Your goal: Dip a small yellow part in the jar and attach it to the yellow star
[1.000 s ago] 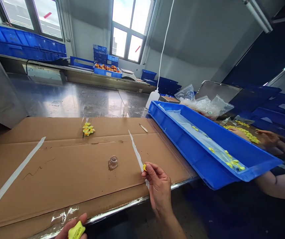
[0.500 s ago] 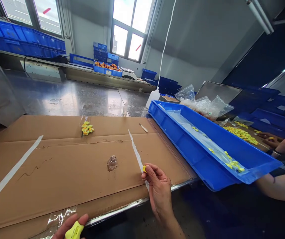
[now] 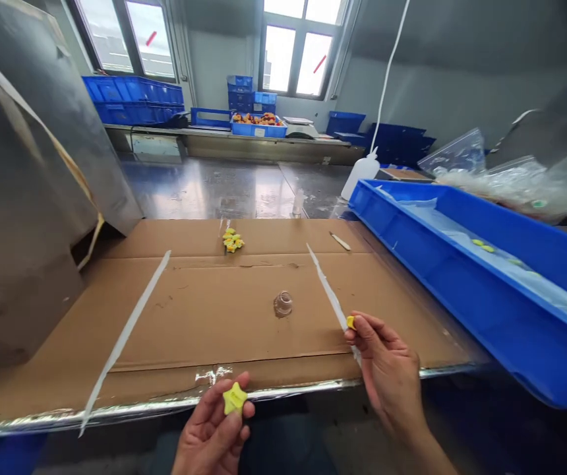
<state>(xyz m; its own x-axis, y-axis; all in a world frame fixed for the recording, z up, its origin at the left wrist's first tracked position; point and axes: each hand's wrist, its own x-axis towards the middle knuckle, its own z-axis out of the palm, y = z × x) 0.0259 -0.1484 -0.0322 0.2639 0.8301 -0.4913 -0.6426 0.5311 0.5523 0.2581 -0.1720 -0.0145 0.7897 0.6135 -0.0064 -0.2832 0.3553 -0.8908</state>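
Observation:
In my left hand (image 3: 217, 425), at the near edge of the cardboard, a yellow star-shaped piece (image 3: 235, 398) is pinched between thumb and fingers, with faint marks on its face. My right hand (image 3: 387, 363) pinches a small yellow piece (image 3: 351, 322) just above the right strip of white tape (image 3: 327, 284); the fingers hide much of it. Left of that hand, a small clear round cup (image 3: 283, 302) rests on the cardboard (image 3: 214, 316). Farther back lies a cluster of yellow pieces (image 3: 233, 241) by some clear plastic. A slim pale-handled tool (image 3: 340, 241) lies at the back right.
A long blue crate (image 3: 426, 277) with a plastic liner and a few yellow pieces stands at the right. A white squeeze bottle (image 3: 361, 175) is behind it. Metal housing (image 3: 21, 198) rises at the left. Another white tape strip (image 3: 130, 330) crosses the cardboard.
The view has swung right to left, so the table appears shifted rightward and the co-worker's arms are out of sight. My left hand has come up, showing the yellow star's face. My right hand keeps its pinch.

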